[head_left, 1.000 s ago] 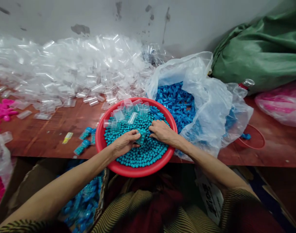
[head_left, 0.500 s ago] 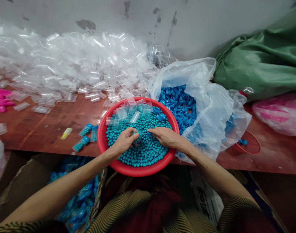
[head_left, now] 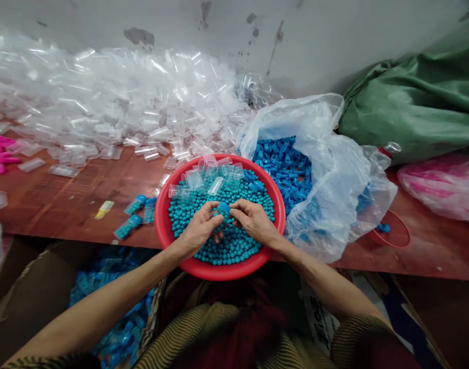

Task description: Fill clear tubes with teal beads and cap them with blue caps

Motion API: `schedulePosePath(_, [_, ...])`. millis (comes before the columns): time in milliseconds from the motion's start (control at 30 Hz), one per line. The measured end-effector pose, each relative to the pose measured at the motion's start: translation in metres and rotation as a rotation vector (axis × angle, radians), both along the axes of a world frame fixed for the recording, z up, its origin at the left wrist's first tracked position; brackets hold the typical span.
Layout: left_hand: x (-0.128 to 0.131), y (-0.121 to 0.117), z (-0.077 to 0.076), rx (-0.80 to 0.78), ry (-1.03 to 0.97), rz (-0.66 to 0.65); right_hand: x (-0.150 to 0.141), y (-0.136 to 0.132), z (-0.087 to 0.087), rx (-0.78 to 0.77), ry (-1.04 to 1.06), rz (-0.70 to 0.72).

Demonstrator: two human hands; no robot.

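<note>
A red basin [head_left: 163, 225] full of small teal beads [head_left: 234, 246] sits at the table's near edge, with several empty clear tubes [head_left: 203, 177] at its far side. Over the beads, my left hand [head_left: 199, 228] is closed around a small clear tube filled with beads. My right hand [head_left: 253, 220] pinches a blue cap [head_left: 223, 208] on the top of that tube. Both hands meet in the middle of the basin.
A big heap of clear tubes [head_left: 115, 102] covers the back left. A clear bag of blue caps [head_left: 284, 169] lies right of the basin. Filled capped tubes [head_left: 136, 215] lie left of it, more in a box below [head_left: 115, 318]. Green sack [head_left: 414, 97], pink bag [head_left: 442, 187], red lid [head_left: 395, 233].
My hands were apart among the beads, the left scooping with the tube. They have come together and lifted slightly, and a blue cap now sits on the tube.
</note>
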State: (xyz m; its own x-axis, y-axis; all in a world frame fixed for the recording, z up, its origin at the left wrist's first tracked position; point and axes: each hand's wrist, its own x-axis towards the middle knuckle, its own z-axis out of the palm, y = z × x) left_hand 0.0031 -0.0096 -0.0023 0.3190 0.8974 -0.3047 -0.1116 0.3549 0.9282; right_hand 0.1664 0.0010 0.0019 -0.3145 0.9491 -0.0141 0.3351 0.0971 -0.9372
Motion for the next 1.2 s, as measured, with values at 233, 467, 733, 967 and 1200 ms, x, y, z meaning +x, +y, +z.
schedulePosePath(233, [0.001, -0.001, 0.005, 0.080, 0.079, -0.002, 0.006, -0.004, 0.003, 0.163, -0.076, 0.032])
schedulePosePath(467, [0.002, -0.002, 0.008, 0.079, 0.053, 0.016, 0.016, 0.001, -0.008, 0.396, -0.119, 0.182])
schedulePosePath(733, [0.002, -0.002, 0.004, 0.060, 0.078, 0.072, 0.008, -0.003, -0.015, 0.436, -0.274, 0.222])
schedulePosePath(967, [-0.007, 0.004, 0.009, 0.021, 0.082, -0.076, 0.027, 0.019, 0.004, 0.082, 0.005, 0.272])
schedulePosePath(1200, [-0.003, 0.000, 0.008, 0.117, 0.173, -0.086, 0.015, 0.016, 0.002, -0.090, 0.159, 0.047])
